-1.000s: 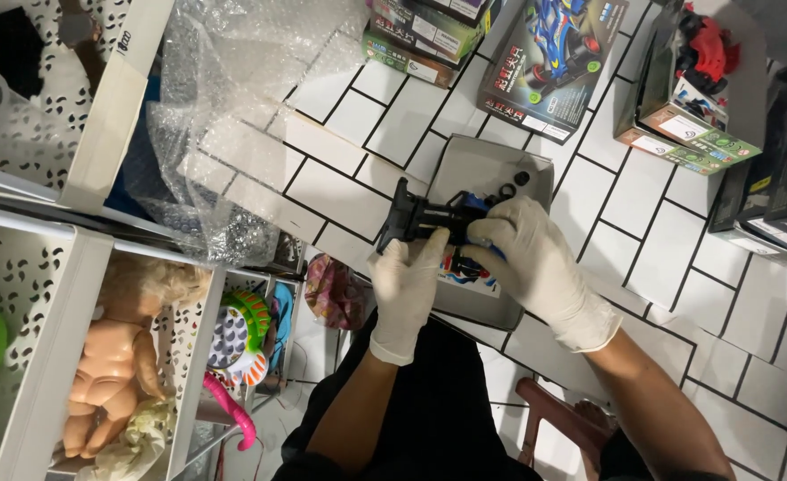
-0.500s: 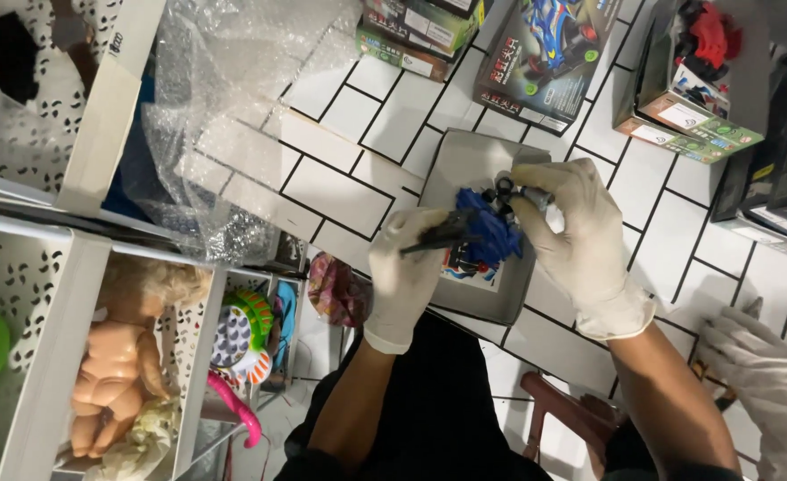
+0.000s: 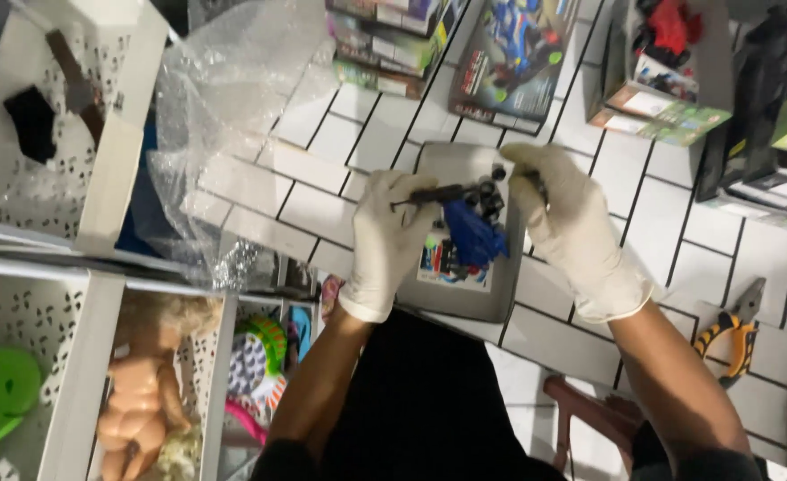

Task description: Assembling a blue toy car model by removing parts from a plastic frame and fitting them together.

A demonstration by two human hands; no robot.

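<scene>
The gloved left hand closes its fingers around a dark screwdriver, whose tip points right into a small blue toy car. The gloved right hand clamps its fingers on the car from the right, by the black wheels, and holds it just above a shallow grey tray on the white tiled table. To do this step well, it seems best that the right hand keeps the car steady over the tray, so any loose part drops in, while the left keeps the tool straight on its mark.

Far from the person lie boxed toy kits, close to the tray's far edge. A sheet of clear bubble wrap spreads at the left, near the left wrist. Orange-handled pliers lie at the near right, well apart. A doll lies in a white bin at the near left.
</scene>
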